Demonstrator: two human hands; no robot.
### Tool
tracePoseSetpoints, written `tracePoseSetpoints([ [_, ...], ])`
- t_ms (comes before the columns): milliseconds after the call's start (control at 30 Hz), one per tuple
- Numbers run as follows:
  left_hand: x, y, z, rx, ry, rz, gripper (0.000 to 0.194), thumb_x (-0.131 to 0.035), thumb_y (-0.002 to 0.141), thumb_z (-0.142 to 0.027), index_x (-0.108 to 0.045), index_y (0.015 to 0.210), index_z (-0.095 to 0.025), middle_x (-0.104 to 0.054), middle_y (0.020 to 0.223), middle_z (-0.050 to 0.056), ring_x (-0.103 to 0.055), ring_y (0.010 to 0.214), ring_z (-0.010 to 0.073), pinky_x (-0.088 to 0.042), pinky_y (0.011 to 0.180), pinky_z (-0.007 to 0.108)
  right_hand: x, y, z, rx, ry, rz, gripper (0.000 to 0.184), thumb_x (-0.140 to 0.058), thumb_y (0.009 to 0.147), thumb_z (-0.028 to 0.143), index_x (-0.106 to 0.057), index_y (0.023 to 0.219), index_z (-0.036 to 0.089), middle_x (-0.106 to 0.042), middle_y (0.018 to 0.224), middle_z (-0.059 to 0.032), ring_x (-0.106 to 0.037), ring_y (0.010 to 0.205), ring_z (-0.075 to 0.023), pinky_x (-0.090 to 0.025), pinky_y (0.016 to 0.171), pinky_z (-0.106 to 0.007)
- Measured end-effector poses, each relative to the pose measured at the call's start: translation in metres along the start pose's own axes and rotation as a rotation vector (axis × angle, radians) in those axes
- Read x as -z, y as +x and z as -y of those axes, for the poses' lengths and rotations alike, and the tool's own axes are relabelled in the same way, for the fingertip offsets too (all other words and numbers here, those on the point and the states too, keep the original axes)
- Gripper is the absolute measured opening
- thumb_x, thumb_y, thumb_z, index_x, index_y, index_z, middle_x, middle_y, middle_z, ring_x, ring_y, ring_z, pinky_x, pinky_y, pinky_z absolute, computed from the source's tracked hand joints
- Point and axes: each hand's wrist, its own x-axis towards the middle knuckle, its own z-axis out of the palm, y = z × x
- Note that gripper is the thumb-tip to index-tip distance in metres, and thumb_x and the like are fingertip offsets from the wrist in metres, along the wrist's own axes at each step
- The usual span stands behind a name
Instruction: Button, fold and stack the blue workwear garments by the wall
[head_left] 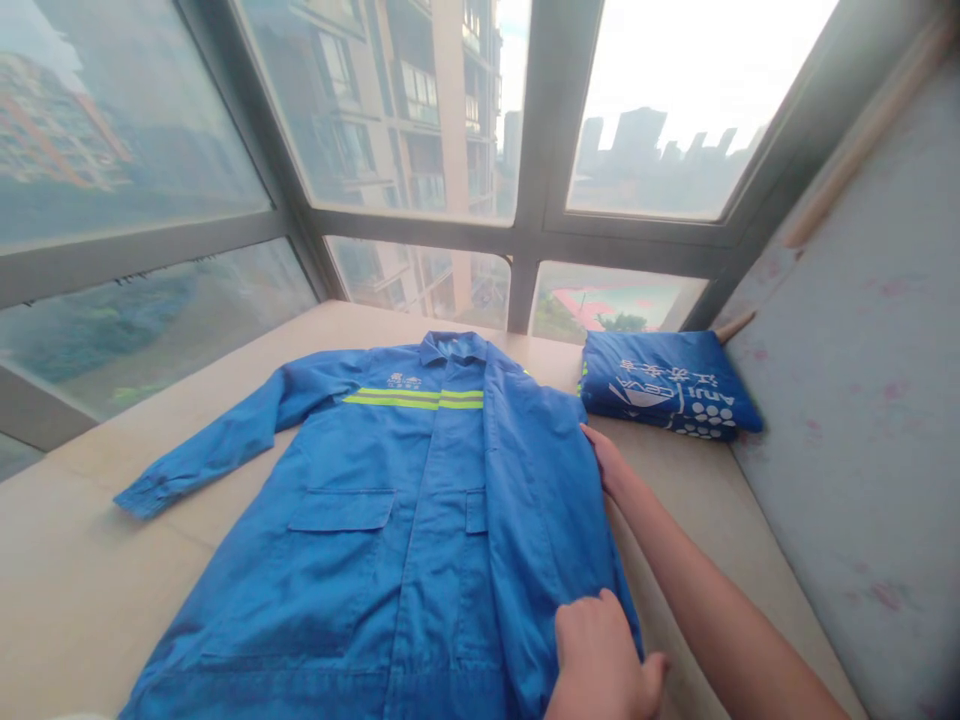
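Note:
A blue work jacket (360,520) with a yellow-green reflective stripe lies front-up on a beige ledge (67,580). Its left sleeve is spread out and its right side is folded in over the body. My left hand (600,660) rests at the lower part of that folded edge, fingers curled down onto the cloth. Further up the same edge lies my right hand (606,462), its fingers stretched flat against the fabric and its forearm coming in from the lower right.
A folded blue garment (667,385) with white print lies at the back right of the ledge. A padded grey wall panel (862,420) closes the right side. Large windows (405,110) run behind and to the left.

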Motion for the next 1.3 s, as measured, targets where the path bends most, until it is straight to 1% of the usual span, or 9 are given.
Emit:
tracePoseSetpoints([
  [333, -0.007, 0.015, -0.001, -0.120, 0.116, 0.062, 0.044, -0.064, 0.074, -0.028, -0.066, 0.112, -0.005, -0.069, 0.102, 0.026, -0.066, 0.096, 0.0423, -0.051, 0.078, 0.052, 0.007, -0.010, 0.007, 0.054, -0.040, 0.072, 0.024, -0.060, 0.083, 0.034, -0.071, 0.091, 0.014, -0.077, 0.082, -0.0096, -0.073, 0.077, -0.0246, -0.057, 0.081, -0.038],
  [567, 0.006, -0.004, 0.039, -0.145, -0.233, -0.014, 0.035, -0.051, 0.081, -0.029, -0.063, 0.111, -0.016, -0.070, 0.108, 0.016, -0.064, 0.102, 0.0330, -0.049, 0.090, 0.046, -0.012, -0.016, 0.030, 0.123, -0.139, -0.005, 0.023, -0.061, 0.079, 0.031, -0.069, 0.090, 0.012, -0.072, 0.067, -0.0090, -0.069, 0.061, -0.0240, -0.059, 0.065, -0.037],
  [667, 0.018, -0.022, 0.068, -0.095, -0.581, -0.035, 0.038, -0.055, 0.080, -0.040, -0.063, 0.110, -0.018, -0.068, 0.117, 0.013, -0.060, 0.112, 0.0299, -0.045, 0.099, 0.041, -0.041, -0.011, 0.041, 0.209, -0.151, -0.039, 0.026, -0.063, 0.077, 0.030, -0.068, 0.095, 0.012, -0.069, 0.064, -0.0060, -0.066, 0.058, -0.0213, -0.057, 0.058, -0.032],
  [800, 0.034, -0.049, 0.128, -0.011, -1.098, -0.057, 0.076, -0.064, 0.072, -0.059, -0.052, 0.132, -0.014, -0.056, 0.139, 0.017, -0.052, 0.127, 0.0330, -0.040, 0.108, 0.041, -0.111, 0.000, 0.040, 0.357, -0.214, -0.076, 0.044, -0.066, 0.074, 0.028, -0.064, 0.116, 0.014, -0.068, 0.072, -0.0014, -0.063, 0.061, -0.0160, -0.051, 0.056, -0.024],
  [900, 0.039, -0.065, 0.179, 0.067, -1.227, -0.145, 0.083, -0.062, 0.072, -0.066, -0.050, 0.135, -0.014, -0.060, 0.134, 0.018, -0.055, 0.125, 0.0322, -0.043, 0.106, 0.041, -0.170, 0.008, 0.015, 0.576, -0.728, -0.072, 0.049, -0.053, 0.088, 0.037, -0.057, 0.130, 0.011, -0.070, 0.085, -0.0044, -0.065, 0.069, -0.0168, -0.051, 0.064, -0.026],
  [967, 0.039, -0.074, 0.207, 0.177, -1.089, -0.254, 0.078, -0.057, 0.077, -0.062, -0.047, 0.138, -0.015, -0.064, 0.127, 0.016, -0.058, 0.122, 0.0299, -0.046, 0.104, 0.040, -0.199, 0.013, -0.012, 0.632, -1.081, -0.012, 0.040, -0.044, 0.095, 0.035, -0.064, 0.119, 0.010, -0.071, 0.089, -0.0075, -0.065, 0.076, -0.0187, -0.050, 0.073, -0.028],
  [1067, 0.036, -0.085, 0.228, 0.325, -0.654, -0.357, 0.067, -0.047, 0.086, -0.042, -0.037, 0.147, -0.017, -0.068, 0.119, 0.012, -0.061, 0.118, 0.0267, -0.047, 0.102, 0.040, -0.215, 0.013, -0.052, 0.642, -1.258, 0.043, 0.028, -0.045, 0.092, 0.018, -0.070, 0.102, 0.011, -0.069, 0.098, -0.0131, -0.063, 0.091, -0.0220, -0.046, 0.085, -0.029],
  [1167, 0.040, -0.090, 0.221, 0.299, -0.254, -0.353, 0.062, -0.036, 0.090, -0.022, -0.034, 0.151, -0.018, -0.061, 0.133, 0.013, -0.062, 0.118, 0.0254, -0.049, 0.098, 0.038, -0.209, 0.010, -0.076, 0.689, -1.347, 0.061, 0.036, -0.039, 0.090, 0.006, -0.067, 0.110, 0.011, -0.063, 0.113, -0.0164, -0.057, 0.105, -0.0226, -0.041, 0.094, -0.030],
  [1300, 0.058, -0.079, 0.199, 0.126, 0.131, -0.550, 0.061, -0.040, 0.090, -0.017, -0.039, 0.150, -0.028, -0.045, 0.150, 0.008, -0.049, 0.132, 0.0288, -0.044, 0.106, 0.043, -0.194, 0.006, -0.083, 0.847, -1.498, 0.017, 0.038, -0.039, 0.094, 0.016, -0.062, 0.124, 0.017, -0.052, 0.137, -0.0159, -0.041, 0.128, -0.0288, -0.029, 0.108, -0.043],
])
